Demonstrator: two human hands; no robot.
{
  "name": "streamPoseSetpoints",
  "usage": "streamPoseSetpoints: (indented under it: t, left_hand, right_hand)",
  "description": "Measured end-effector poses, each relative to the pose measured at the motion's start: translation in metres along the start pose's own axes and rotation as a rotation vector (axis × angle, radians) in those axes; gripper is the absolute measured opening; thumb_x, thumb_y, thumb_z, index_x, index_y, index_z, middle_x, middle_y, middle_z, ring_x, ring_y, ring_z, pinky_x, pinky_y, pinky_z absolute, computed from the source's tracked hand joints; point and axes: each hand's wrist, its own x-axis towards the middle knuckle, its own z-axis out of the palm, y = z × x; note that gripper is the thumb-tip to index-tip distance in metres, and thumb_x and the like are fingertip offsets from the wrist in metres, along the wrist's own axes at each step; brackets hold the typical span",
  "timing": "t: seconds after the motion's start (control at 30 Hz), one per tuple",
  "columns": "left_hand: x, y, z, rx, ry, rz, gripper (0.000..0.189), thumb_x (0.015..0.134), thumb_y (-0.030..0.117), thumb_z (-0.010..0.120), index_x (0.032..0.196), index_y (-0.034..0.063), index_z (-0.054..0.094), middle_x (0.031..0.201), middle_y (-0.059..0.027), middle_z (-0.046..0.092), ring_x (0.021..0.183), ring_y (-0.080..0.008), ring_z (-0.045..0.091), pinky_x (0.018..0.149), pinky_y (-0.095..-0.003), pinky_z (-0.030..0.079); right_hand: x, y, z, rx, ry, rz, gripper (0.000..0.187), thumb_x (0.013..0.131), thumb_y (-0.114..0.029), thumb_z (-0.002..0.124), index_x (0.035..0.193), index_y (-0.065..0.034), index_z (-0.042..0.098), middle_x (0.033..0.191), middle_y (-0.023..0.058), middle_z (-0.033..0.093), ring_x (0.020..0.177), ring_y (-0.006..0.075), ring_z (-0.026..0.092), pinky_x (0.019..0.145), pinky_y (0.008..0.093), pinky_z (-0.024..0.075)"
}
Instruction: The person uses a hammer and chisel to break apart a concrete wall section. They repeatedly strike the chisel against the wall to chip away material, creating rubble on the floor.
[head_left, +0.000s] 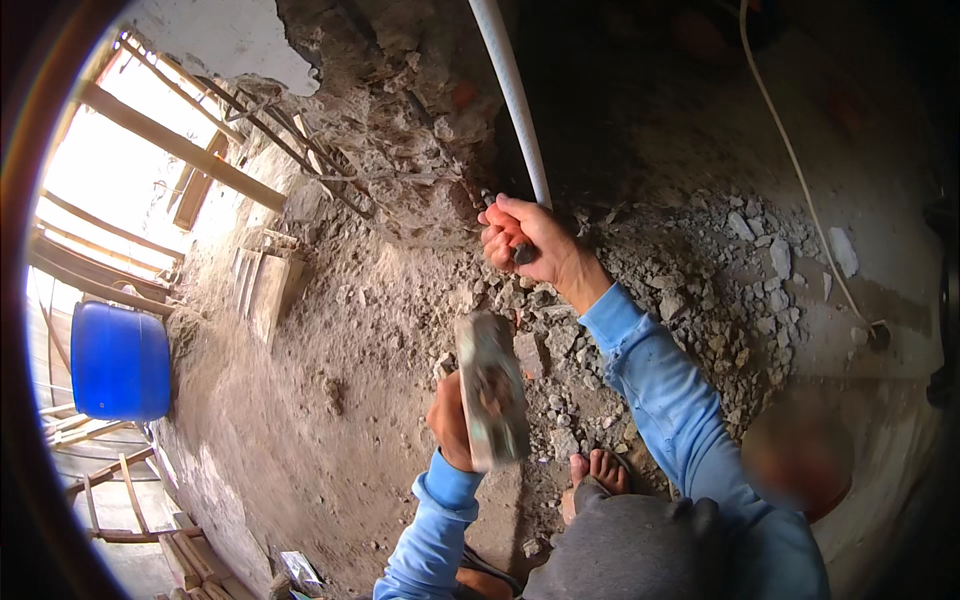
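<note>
My left hand (450, 424) is closed on the handle of a club hammer, mostly hidden behind its blurred block-shaped head (493, 394). Farther ahead, my right hand (529, 236) grips a chisel (511, 225) by its orange-red sleeve. The chisel's dark struck end faces back toward the hammer head, with a gap between them. Its metal end points at the base of a broken concrete column (442, 191); whether it touches is unclear. Bent steel rebar (300, 154) sticks out of the column. Beside my right hand, a pale hose or pipe (517, 97) runs upward.
Loose rubble (675, 300) lies below and right of the column, close to my foot (600, 472). A thin cable (795, 165) crosses the dark right side. At the left are a blue plastic drum (120, 361), wooden beams (180, 154) and a wooden piece (262, 289).
</note>
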Motion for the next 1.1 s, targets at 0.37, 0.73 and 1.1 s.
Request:
streamPoseSetpoints:
  t: [0.37, 0.73, 1.1]
  left_hand:
    - [0.088, 0.011, 0.009, 0.102, -0.329, -0.289, 0.048, 0.080, 0.045, 0.077, 0.090, 0.0028, 0.055, 0.072, -0.0165, 0.060, 0.062, -0.0350, 0.064, 0.053, -0.0415, 0.049]
    - [0.094, 0.001, -0.002, 0.183, -0.294, -0.098, 0.045, 0.082, 0.043, 0.076, 0.089, 0.0045, 0.054, 0.064, -0.0128, 0.060, 0.054, -0.0287, 0.064, 0.050, -0.0393, 0.051]
    - [0.078, -0.003, -0.005, 0.007, -0.085, 0.239, 0.038, 0.080, 0.036, 0.077, 0.080, 0.0050, 0.054, 0.062, -0.0141, 0.056, 0.054, -0.0309, 0.061, 0.051, -0.0407, 0.048]
  right_hand:
    - [0.003, -0.001, 0.017, 0.117, -0.007, -0.022, 0.027, 0.101, -0.026, 0.050, 0.088, -0.0014, 0.049, 0.074, 0.0074, 0.050, 0.063, 0.0149, 0.052, 0.061, 0.0316, 0.0494]
    - [0.006, 0.000, 0.017, 0.130, -0.009, -0.038, 0.031, 0.101, -0.027, 0.051, 0.083, -0.0020, 0.050, 0.075, 0.0067, 0.049, 0.064, 0.0140, 0.052, 0.061, 0.0308, 0.0503]
    - [0.016, -0.007, 0.008, 0.187, -0.036, 0.005, 0.031, 0.100, -0.026, 0.051, 0.079, -0.0034, 0.050, 0.075, 0.0077, 0.051, 0.065, 0.0157, 0.053, 0.062, 0.0328, 0.0509]
